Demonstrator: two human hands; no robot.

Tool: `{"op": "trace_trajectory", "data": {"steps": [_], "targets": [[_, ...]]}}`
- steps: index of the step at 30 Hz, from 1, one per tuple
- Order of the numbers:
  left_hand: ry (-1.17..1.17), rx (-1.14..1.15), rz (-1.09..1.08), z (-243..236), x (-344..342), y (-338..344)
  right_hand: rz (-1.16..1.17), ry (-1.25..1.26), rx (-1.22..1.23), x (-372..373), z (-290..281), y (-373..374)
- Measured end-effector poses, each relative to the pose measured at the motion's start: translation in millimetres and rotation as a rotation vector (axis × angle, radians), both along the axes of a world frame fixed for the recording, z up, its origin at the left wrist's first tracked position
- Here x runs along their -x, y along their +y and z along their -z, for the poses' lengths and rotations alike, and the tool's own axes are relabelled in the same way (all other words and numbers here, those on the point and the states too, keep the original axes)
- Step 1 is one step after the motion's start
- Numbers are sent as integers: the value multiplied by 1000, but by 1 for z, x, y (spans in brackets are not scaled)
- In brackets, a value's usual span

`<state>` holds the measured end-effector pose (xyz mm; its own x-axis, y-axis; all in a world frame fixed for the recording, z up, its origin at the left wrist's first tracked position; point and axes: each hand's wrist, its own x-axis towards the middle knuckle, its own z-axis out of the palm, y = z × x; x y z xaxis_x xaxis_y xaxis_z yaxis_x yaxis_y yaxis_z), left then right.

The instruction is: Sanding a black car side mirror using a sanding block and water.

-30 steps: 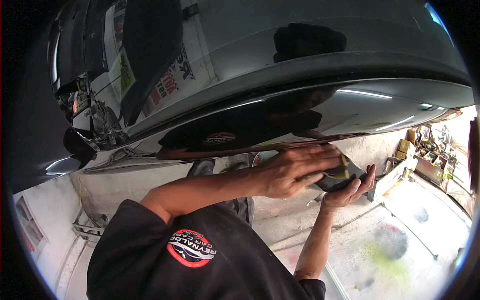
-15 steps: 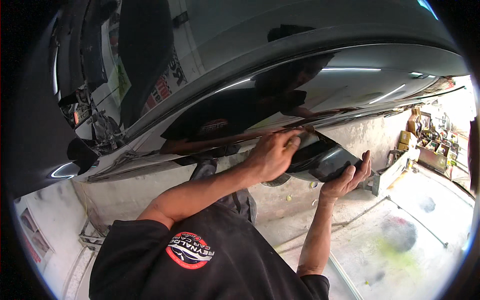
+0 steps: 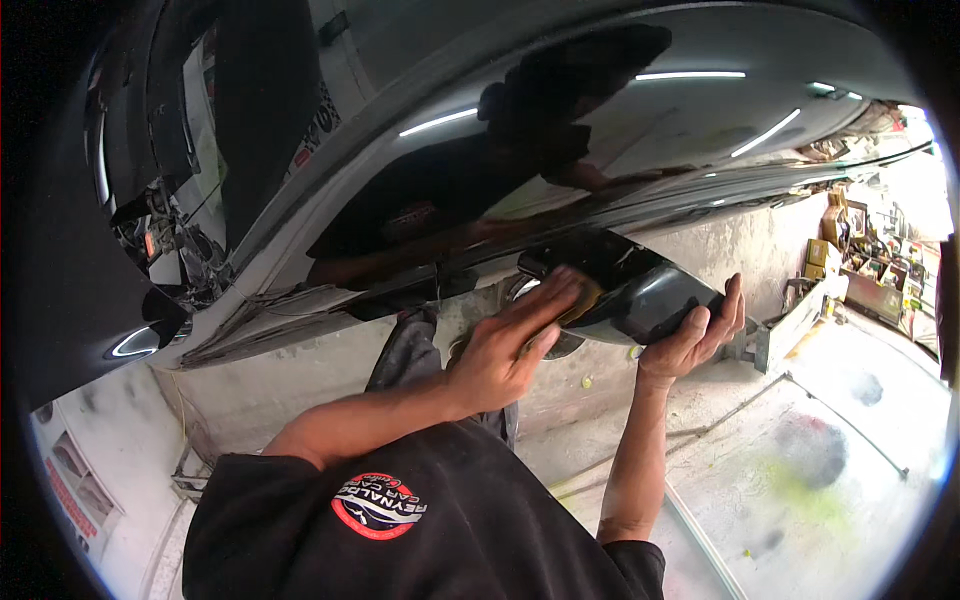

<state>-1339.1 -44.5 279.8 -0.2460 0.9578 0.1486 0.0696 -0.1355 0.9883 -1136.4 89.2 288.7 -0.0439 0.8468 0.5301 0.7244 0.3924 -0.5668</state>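
A glossy black car side mirror housing [image 3: 655,295] juts out beside the dark car body [image 3: 450,215]; whether it is fixed to the car cannot be made out. My right hand [image 3: 695,335] cups its outer end, thumb and fingers on either side. My left hand [image 3: 510,350] presses a thin brownish folded sheet or pad [image 3: 583,302] against the near left edge of the housing. The fingers of that hand lie together over the sheet and hide much of it. Some pale marks show on the upper dark part of the housing.
The car's curved, shiny side spans the top, mirroring lights and my outline. At left is an opening with exposed parts [image 3: 160,235]. Behind stands a pale wall [image 3: 745,240]. Boxes and clutter [image 3: 870,275] fill the far right, above a paint-stained floor [image 3: 810,460].
My left hand has slid left and toward me along the housing, from its upper edge to its near left edge. My right hand keeps its hold at the outer end. The view has shifted slightly.
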Motion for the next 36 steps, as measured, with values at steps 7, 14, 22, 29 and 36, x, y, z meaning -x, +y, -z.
{"op": "trace_trajectory", "data": {"steps": [7, 14, 22, 29, 36], "targets": [[22, -59, 140, 9, 11, 6, 21, -27, 4, -3, -2, 1], [248, -259, 215, -11, 7, 44, -10, 23, 1, -4, 3, 3], [616, -367, 96, -5, -4, 33, -26, 28, -29, -1, 4, 6], [769, -317, 144, -34, -4, 31, -1, 17, -30, -4, 3, 3], [730, -327, 138, -45, -13, 58, 6, 4, -6, -8, 2, 2]]}}
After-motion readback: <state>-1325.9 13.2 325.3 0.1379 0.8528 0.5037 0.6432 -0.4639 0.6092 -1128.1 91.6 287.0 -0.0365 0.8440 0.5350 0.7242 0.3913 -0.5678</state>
